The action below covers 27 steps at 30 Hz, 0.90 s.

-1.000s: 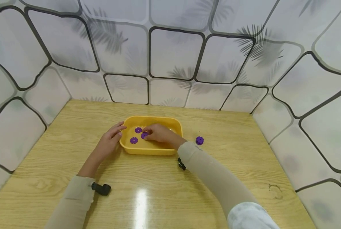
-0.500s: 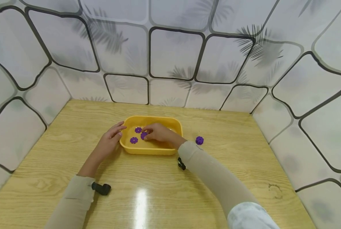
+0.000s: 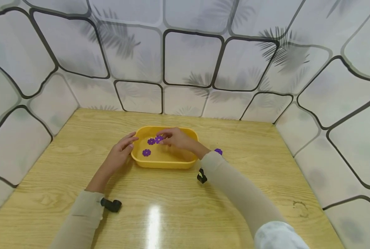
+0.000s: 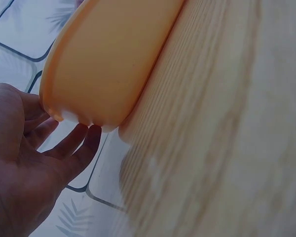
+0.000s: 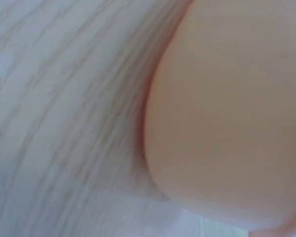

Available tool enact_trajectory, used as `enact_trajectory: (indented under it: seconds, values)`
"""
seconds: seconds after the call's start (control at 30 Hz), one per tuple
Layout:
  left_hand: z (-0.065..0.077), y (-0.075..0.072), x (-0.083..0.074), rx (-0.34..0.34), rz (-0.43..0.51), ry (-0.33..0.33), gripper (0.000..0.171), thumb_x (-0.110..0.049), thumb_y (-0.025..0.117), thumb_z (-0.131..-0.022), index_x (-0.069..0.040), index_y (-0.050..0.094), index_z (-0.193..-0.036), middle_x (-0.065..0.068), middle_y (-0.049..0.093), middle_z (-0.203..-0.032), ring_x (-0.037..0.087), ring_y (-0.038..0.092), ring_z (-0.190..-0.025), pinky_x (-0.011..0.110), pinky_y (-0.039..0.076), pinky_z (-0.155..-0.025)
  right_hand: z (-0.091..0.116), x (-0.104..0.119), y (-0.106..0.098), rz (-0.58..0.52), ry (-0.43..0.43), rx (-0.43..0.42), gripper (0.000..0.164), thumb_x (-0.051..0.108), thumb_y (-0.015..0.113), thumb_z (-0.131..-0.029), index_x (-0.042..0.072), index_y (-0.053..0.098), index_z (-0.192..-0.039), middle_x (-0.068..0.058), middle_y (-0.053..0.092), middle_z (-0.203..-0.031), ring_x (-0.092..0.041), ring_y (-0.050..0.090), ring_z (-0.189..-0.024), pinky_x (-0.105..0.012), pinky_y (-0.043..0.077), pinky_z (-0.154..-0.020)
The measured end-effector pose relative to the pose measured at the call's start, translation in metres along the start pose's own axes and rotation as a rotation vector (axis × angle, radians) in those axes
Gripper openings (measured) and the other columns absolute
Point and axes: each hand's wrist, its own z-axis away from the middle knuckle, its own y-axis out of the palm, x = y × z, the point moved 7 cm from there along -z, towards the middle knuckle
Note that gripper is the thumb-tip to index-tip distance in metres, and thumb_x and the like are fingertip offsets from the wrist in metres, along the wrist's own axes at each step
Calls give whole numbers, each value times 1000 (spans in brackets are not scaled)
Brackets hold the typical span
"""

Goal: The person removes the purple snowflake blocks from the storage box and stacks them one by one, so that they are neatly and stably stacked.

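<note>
A yellow plastic basin (image 3: 164, 165) stands on the table. My right hand (image 3: 177, 138) is over it, thumb and fingers pinching a purple snowflake disc (image 3: 159, 139), a flat flower-shaped piece with a notched edge. Just left of that piece lies another purple disc (image 3: 151, 141) on the basin floor, and a separate disc (image 3: 146, 152) lies nearer the front wall. My left hand (image 3: 120, 152) rests its fingertips against the basin's left end. In the left wrist view, fingers (image 4: 71, 143) touch the outer wall near its rim. The right wrist view has only the basin's outer wall (image 5: 227, 123), blurred, with no hand.
On the wooden table (image 3: 234, 193), right of the basin, more purple pieces (image 3: 218, 151) sit partly behind the right sleeve. A patterned wall panel (image 3: 188, 58) closes the back, with others at both sides. Small black wrist cameras hang at each cuff.
The right hand has moved up and slightly right, carrying the pinched disc away from its lower spot in the basin. The left hand and the basin stay where they were.
</note>
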Motion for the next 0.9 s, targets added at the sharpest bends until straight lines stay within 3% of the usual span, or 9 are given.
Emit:
enact_trajectory:
  seconds: [0.1,0.27,0.37,0.5,0.67,0.9]
  values:
    - [0,-1,-2,2,4,0,40,-15,38,-110,0,49,-146,10,25,-167,35,19,-155,54,27,-122,6,5,-6,-19,-32,-5,37,14,66,-98,4,64,-133,-9,68,-98,-22,58,-71,-32,53,-63]
    - [1,-1,-4,11,23,2,40,-13,38,-110,2,48,-146,12,24,-167,36,18,-155,55,26,-122,24,8,-15,-20,-36,-5,40,15,64,-100,5,61,-138,-8,67,-101,-44,57,-77,-25,43,-55]
    - [1,-1,-4,10,19,0,40,-13,39,-110,2,48,-146,11,24,-167,35,17,-155,55,25,-123,40,9,-22,-25,-39,-11,40,16,64,-100,6,60,-139,-8,67,-102,-48,55,-80,-32,46,-56]
    - [1,-1,-2,5,1,-4,40,-15,38,-110,0,49,-146,10,25,-167,35,17,-155,55,25,-123,61,6,-34,-27,-50,-25,38,19,63,-101,11,62,-138,-12,68,-102,-39,53,-73,-36,47,-56]
    - [1,-1,-2,6,-14,-4,41,-17,38,-110,0,49,-146,9,25,-167,35,17,-155,56,24,-123,88,-3,-53,-43,-30,-65,36,19,62,-102,14,63,-137,-16,67,-107,-24,50,-65,-28,43,-52]
    - [3,1,-2,8,-7,-16,41,-17,38,-111,-2,49,-147,6,24,-168,32,17,-156,55,24,-124,123,-18,-84,-52,-5,-164,37,13,59,-102,10,60,-139,-10,65,-107,-26,48,-62,-30,45,-51]
